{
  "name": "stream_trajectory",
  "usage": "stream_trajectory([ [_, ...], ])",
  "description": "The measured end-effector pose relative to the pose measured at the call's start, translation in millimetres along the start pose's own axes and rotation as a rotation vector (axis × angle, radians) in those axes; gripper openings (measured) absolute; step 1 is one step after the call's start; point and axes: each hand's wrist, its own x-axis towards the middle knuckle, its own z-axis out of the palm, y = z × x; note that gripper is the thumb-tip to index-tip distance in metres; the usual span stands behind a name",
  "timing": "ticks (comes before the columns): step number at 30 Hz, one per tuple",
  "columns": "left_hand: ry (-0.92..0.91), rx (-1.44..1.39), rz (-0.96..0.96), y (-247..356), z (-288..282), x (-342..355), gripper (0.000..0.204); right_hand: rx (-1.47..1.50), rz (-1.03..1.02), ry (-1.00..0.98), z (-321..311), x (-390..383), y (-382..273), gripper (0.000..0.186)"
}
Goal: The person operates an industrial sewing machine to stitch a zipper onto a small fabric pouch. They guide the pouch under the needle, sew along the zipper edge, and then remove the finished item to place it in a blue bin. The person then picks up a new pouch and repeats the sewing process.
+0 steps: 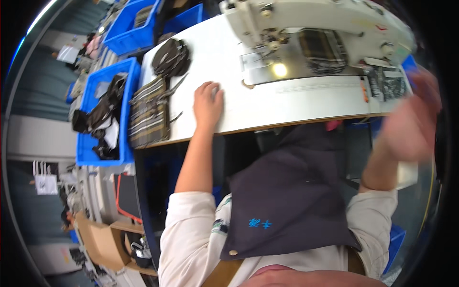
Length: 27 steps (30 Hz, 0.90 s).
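Observation:
My left hand (pixel 209 106) rests on the white sewing table (pixel 210 57), its fingers laid on the surface with nothing seen in them. To its left lies a stack of brown striped plaid fabric pieces (pixel 150 112). Behind that is a dark rolled bundle of fabric (pixel 170 57) with loose straps. My right hand (pixel 413 119) is raised off the table's right end and smeared by motion, so its fingers cannot be made out. The sewing machine (pixel 258 28) stands at the back with its lamp lit. A folded plaid piece (pixel 322 50) sits under the machine's arm.
A blue bin (pixel 129 115) with dark fabric parts stands left of the table; another blue bin (pixel 129 28) is behind it. Near the table's right end lie an orange pen-like tool (pixel 364 89) and a dark packet (pixel 388 82). A cardboard box (pixel 98 241) stands at lower left.

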Motion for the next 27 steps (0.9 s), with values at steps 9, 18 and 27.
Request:
stream_trajectory([
  [9,-0.050,0.090,-0.037,-3,-14,-4,0.026,-0.844,0.465,-0.705,-1,-63,154,0.028],
  [18,-0.066,0.071,-0.048,-4,-15,-2,0.027,-1.046,0.574,-0.941,23,-59,197,0.021],
  [27,-0.069,0.078,-0.031,-8,-16,-1,0.028,-0.679,0.401,-0.580,47,-71,135,0.010],
])
